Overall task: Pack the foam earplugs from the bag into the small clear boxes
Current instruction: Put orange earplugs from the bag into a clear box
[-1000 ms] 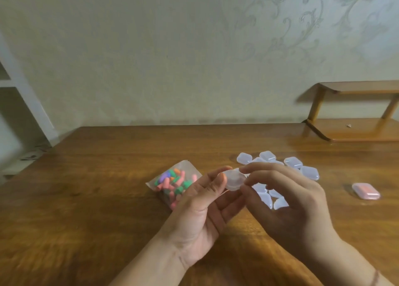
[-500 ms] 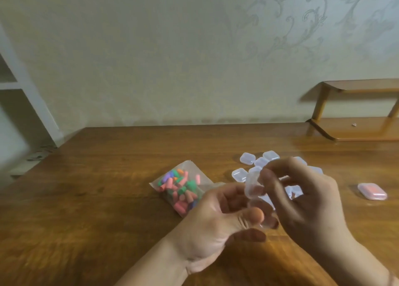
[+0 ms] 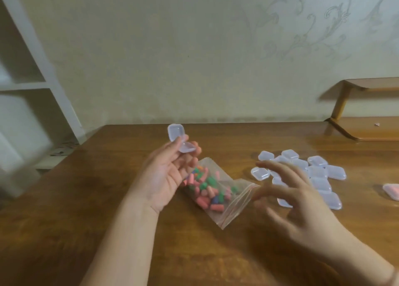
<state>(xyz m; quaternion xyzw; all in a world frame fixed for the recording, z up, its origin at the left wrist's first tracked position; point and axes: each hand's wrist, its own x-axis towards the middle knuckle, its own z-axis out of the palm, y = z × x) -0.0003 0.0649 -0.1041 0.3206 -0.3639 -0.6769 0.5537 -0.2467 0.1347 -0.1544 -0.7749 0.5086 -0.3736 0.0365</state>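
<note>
Head-worn view, angled down onto table (image 3: 86, 199)

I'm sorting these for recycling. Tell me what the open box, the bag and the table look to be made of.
Open box: probably hard clear plastic, slightly frosted; the hinged lid holds its shape.
Bag: thin soft clear plastic film, wrinkled, with a zip strip.
Table: wood or wood veneer, glossy; grain and reflections show.

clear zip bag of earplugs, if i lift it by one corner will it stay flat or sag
The clear plastic zip bag of coloured foam earplugs would likely sag: its film looks thin and creased. It is probably light, since the plugs are foam. They lie loose, so they may slide toward its open zip end.
</note>
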